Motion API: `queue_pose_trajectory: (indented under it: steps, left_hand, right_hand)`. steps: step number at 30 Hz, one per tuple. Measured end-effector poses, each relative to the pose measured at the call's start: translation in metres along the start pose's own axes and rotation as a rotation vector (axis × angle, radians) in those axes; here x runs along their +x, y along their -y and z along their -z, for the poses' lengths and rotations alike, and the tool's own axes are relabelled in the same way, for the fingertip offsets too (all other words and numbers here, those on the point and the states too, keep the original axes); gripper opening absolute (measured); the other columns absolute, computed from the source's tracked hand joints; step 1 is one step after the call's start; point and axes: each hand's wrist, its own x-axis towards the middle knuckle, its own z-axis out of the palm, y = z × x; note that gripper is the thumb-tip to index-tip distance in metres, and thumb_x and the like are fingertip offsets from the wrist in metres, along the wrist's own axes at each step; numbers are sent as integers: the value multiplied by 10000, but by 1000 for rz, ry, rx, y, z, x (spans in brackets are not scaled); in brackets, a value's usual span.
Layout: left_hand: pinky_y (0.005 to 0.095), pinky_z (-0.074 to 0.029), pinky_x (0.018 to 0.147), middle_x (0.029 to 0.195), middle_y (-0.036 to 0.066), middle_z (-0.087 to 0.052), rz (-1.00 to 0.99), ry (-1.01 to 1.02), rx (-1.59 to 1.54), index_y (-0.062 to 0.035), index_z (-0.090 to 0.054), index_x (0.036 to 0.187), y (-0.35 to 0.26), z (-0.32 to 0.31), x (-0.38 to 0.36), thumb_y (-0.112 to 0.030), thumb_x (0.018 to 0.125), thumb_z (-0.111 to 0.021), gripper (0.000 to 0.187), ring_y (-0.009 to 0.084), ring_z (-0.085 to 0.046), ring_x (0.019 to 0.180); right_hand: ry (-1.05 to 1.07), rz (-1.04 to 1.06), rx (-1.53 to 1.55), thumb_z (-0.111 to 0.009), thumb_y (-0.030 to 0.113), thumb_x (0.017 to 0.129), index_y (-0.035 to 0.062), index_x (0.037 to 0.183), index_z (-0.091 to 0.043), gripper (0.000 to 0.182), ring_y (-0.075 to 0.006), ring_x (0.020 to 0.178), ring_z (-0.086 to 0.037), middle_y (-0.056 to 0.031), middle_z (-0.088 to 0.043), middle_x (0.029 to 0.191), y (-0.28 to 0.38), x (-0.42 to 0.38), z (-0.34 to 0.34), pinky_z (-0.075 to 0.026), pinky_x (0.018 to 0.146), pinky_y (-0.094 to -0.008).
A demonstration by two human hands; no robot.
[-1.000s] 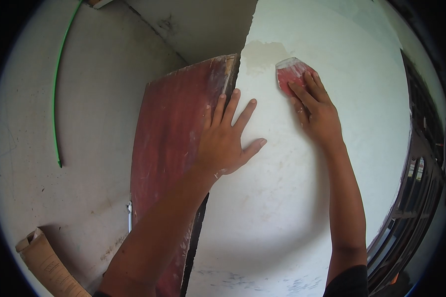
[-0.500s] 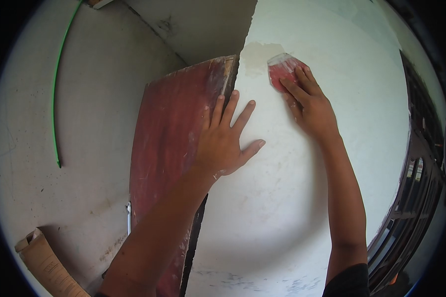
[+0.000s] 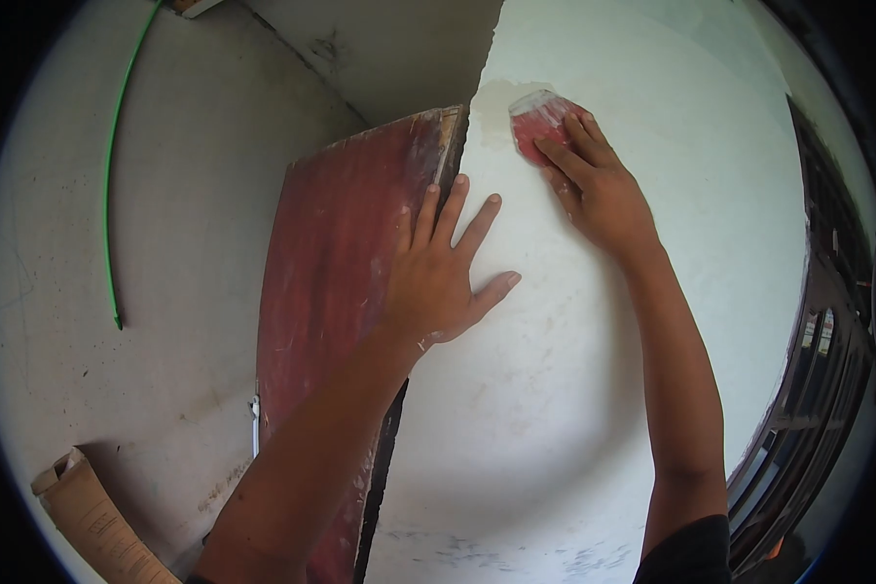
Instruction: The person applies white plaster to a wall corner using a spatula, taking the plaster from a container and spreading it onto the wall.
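My right hand (image 3: 599, 190) grips a red putty scraper (image 3: 543, 125) whose whitish front edge lies against the white wall (image 3: 555, 360). Around that edge shows a beige patch of filler (image 3: 501, 105), near the wall's rough left edge. My left hand (image 3: 443, 268) is spread flat with its fingers apart and holds nothing. Its palm and thumb lie over the wall, while some fingertips reach the edge of a worn dark-red door (image 3: 336, 253).
A green cord or strip (image 3: 112, 195) hangs on the grey wall at left. Low at left stands a brown paper bag or carton (image 3: 102, 521). A dark barred window or grille (image 3: 808, 389) runs along the right. Dark smudges mark the lower wall.
My right hand has moved the putty scraper a little up and to the left, over the filler patch. My left hand has stayed almost in place.
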Motion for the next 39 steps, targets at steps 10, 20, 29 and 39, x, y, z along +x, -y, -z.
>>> queue_pose_trajectory:
  steps: [10, 20, 29, 39]
  left_hand:
    - [646, -226, 1198, 1677, 194, -233, 6, 9, 17, -199, -355, 1602, 0, -2, -1, -574, 935, -644, 818, 474, -258, 1513]
    - [663, -216, 1195, 1672, 174, -245, 12, -7, -7, -205, -389, 1587, 0, -4, -1, -601, 920, -641, 816, 461, -250, 1515]
    - [650, -225, 1200, 1667, 207, -248, 4, 3, 8, -184, -372, 1594, 0, 0, 1, -584, 933, -642, 818, 482, -264, 1508]
    - [646, -232, 1197, 1671, 211, -239, 1, 5, 10, -187, -364, 1599, 0, -2, -1, -583, 943, -630, 811, 487, -261, 1507]
  right_hand:
    - [-54, -38, 14, -695, 196, 961, 226, 1316, -688, 356, -352, 1445, -456, -202, -548, 1484, -9, 6, 2, -517, 1065, -439]
    - [-68, -26, 17, -689, 208, 974, 220, 1332, -677, 358, -342, 1444, -458, -191, -554, 1481, -17, -31, 25, -533, 1041, -445]
    - [42, -22, -41, -709, 177, 951, 252, 1327, -679, 385, -327, 1457, -445, -136, -552, 1498, -18, -19, 20, -526, 1060, -428]
    - [-389, -367, 218, -632, 234, 1044, 51, 1234, -644, 264, -181, 906, -730, -74, -753, 1072, -8, -2, 70, -592, 864, -332]
